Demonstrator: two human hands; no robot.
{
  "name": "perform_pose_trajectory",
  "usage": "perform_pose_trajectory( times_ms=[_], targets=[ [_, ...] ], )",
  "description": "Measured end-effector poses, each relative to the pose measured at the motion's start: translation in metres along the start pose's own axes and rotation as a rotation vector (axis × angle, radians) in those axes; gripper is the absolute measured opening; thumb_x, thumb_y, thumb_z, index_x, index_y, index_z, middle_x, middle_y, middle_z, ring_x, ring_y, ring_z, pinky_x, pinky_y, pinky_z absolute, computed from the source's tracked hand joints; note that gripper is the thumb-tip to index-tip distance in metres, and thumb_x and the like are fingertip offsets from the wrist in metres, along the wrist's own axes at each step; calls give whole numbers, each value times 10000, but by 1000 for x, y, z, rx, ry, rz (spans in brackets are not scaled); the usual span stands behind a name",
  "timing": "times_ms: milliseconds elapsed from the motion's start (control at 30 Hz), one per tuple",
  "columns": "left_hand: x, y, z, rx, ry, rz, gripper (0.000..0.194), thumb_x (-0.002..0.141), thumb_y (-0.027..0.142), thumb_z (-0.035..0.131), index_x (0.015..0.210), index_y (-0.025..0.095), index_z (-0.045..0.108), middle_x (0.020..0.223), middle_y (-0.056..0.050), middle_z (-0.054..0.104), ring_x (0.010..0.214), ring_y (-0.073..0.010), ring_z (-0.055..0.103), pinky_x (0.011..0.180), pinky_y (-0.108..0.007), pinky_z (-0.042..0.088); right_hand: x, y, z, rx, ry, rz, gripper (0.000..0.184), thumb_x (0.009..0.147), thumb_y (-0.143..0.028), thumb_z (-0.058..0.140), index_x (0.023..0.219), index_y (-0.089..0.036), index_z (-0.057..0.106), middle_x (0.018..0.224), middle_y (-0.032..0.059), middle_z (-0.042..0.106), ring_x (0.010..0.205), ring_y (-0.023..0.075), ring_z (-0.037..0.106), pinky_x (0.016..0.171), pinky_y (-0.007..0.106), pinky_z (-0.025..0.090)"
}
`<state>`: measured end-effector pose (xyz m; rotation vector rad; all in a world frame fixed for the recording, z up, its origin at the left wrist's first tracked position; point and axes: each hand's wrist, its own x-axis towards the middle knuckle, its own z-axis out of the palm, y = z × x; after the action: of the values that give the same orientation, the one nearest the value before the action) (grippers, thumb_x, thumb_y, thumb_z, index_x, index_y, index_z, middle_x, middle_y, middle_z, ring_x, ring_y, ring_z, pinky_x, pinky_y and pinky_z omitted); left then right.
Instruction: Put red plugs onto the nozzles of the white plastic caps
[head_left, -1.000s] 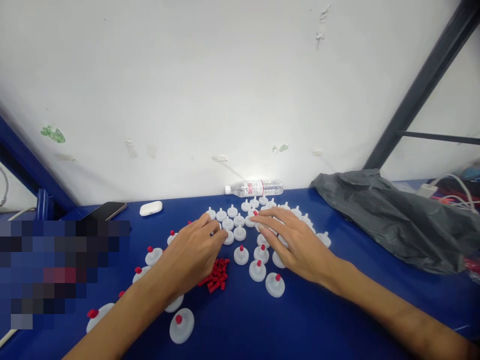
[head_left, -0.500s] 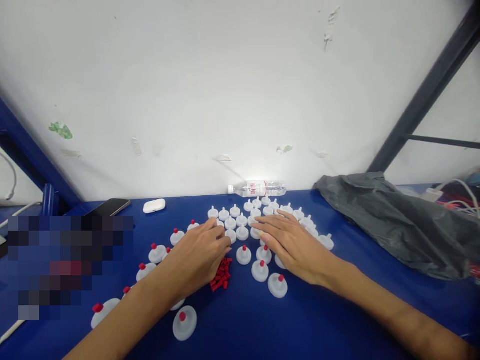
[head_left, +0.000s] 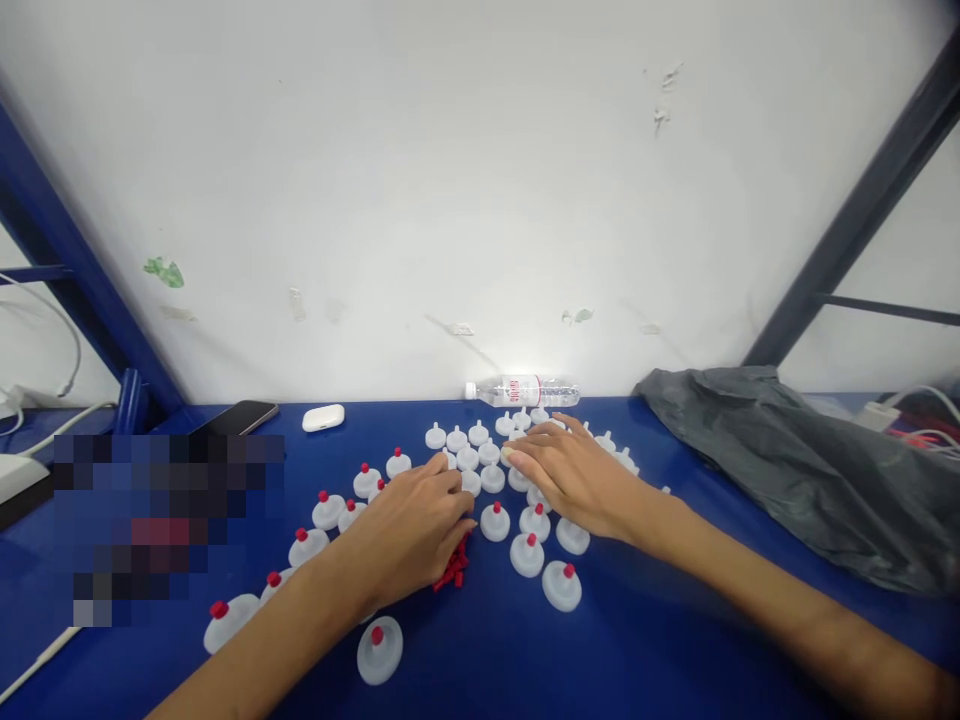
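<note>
My left hand [head_left: 417, 520] is closed with its fingers curled down at the pile of small red caps [head_left: 454, 572], covering part of it. Its fingertips are hidden, so what they hold I cannot make out. Flat and with fingers stretched out, my right hand [head_left: 574, 474] reaches over the cluster of white disc-shaped pieces with thin spouts [head_left: 493, 479], hiding several. Between my hands and nearer to me stand white discs with red caps on their spouts [head_left: 527, 556]. More red-capped discs [head_left: 328, 511] stand in rows left of my left hand, some behind the forearm.
A clear plastic bottle [head_left: 525, 390] lies by the wall. At the back left are a white earbud case [head_left: 323, 418] and a phone [head_left: 244, 417]. A dark grey plastic bag [head_left: 795, 470] covers the right side of the blue table [head_left: 637, 650]. A blurred patch hides the left.
The whole view has shifted slightly. My right hand has slid a little farther forward and left over the white discs. My left hand has dropped lower over the red caps, covering more of them.
</note>
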<state>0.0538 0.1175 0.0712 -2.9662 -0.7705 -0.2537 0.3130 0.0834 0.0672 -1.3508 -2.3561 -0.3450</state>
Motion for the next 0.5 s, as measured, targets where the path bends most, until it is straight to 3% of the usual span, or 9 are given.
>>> perform_pose_trajectory(
  times_ms=[233, 333, 500],
  targets=[
    [-1, 2, 3, -32, -10, -1, 177, 1043, 276, 644, 916, 220, 754, 972, -54, 738, 1028, -293, 652, 863, -478, 588, -5, 1, -7, 16, 183, 0, 332, 1174, -385, 445, 1338, -252, 701, 1280, 77, 804, 1198, 305, 758, 1134, 624, 517],
    [-1, 2, 5, -34, -8, -6, 157, 1030, 251, 655, 900, 217, 737, 967, -46, 735, 1020, -286, 650, 845, -465, 582, -9, -2, -7, 29, 291, -25, 268, 1136, -400, 577, 1331, -238, 666, 1229, 73, 813, 1109, 277, 780, 1136, 590, 531],
    [1, 5, 5, -18, -8, 0, 197, 1030, 199, 618, 857, 209, 711, 923, -41, 728, 950, -265, 644, 787, -425, 556, -12, -15, -4, 37, 350, -90, 225, 1110, -323, 632, 1289, -185, 630, 1169, 99, 782, 1073, 253, 757, 990, 457, 628]
  ],
)
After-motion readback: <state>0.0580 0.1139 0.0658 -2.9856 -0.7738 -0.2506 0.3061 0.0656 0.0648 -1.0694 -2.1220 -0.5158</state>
